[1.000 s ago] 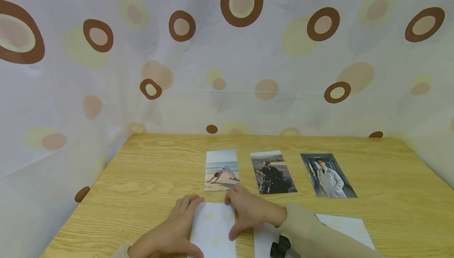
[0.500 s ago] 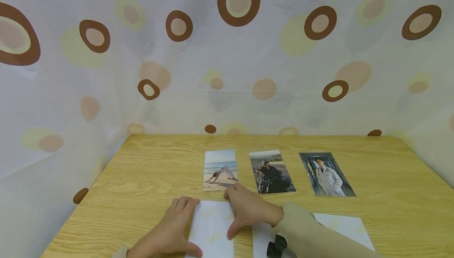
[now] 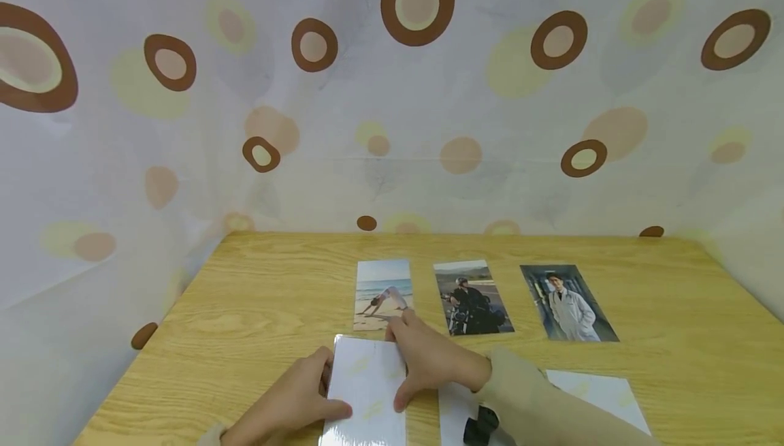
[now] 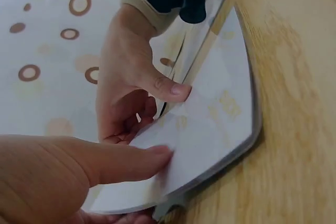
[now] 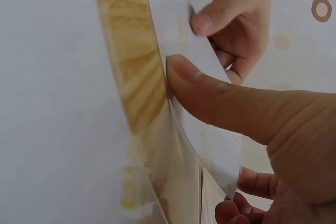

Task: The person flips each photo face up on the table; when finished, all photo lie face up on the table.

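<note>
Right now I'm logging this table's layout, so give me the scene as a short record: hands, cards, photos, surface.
Left hand: pinches the white card at its left edge, thumb on top
Right hand: grips its right edge
Photos, left to right: beach photo, motorcycle photo, white-coat photo, beyond the card
Other cards: middle card and right card, both white, each partly hidden by the right sleeve
Surface: wooden table

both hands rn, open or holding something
Left hand: holding the leftmost white card by its left edge.
Right hand: holding the same card by its right edge.
</note>
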{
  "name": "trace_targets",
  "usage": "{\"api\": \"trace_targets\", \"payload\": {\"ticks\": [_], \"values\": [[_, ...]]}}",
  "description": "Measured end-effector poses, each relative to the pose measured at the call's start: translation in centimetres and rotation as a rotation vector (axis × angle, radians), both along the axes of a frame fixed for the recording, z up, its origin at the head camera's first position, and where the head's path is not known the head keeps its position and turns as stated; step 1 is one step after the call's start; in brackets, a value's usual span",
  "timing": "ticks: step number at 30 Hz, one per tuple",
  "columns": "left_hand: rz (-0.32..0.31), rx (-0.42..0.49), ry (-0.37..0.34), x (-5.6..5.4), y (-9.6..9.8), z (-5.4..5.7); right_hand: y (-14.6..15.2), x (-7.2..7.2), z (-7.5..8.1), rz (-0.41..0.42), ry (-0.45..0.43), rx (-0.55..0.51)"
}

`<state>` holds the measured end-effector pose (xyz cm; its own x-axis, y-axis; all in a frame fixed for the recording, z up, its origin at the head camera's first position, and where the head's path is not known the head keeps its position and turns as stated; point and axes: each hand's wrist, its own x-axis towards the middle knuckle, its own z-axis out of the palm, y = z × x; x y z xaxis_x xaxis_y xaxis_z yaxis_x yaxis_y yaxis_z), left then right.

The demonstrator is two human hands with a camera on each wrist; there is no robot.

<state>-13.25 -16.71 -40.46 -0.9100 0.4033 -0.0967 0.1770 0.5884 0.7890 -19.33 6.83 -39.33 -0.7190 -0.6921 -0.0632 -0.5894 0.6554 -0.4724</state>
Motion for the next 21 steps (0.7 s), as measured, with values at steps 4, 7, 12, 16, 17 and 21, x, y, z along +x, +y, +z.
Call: {"api": "trace_targets", "payload": {"ticks": [4,7,12,16,17,21], "values": [[-0.026,0.255,-0.186,-0.4,0.2,0.0,0.5,0.5,0.0,-0.013,0.033,-0.021],[-0.021,0.392,-0.281,-0.4,0.5,0.5,0.9,0.8,0.1,0.003,0.04,-0.045],[-0.087,0.516,-0.324,-0.3,0.6,1.5,1.0,1.1,0.1,0.143,-0.131,-0.27],[-0.205,0.535,-0.384,-0.3,0.7,1.9,1.0,1.3,0.6,0.184,-0.466,-0.433],[-0.227,0.507,-0.38,-0.3,0.7,2.0,1.1,1.4,0.7,0.18,-0.536,-0.452],[-0.337,0.431,-0.344,-0.1,0.8,1.9,1.4,1.8,1.2,0.174,-0.684,-0.49]]}}
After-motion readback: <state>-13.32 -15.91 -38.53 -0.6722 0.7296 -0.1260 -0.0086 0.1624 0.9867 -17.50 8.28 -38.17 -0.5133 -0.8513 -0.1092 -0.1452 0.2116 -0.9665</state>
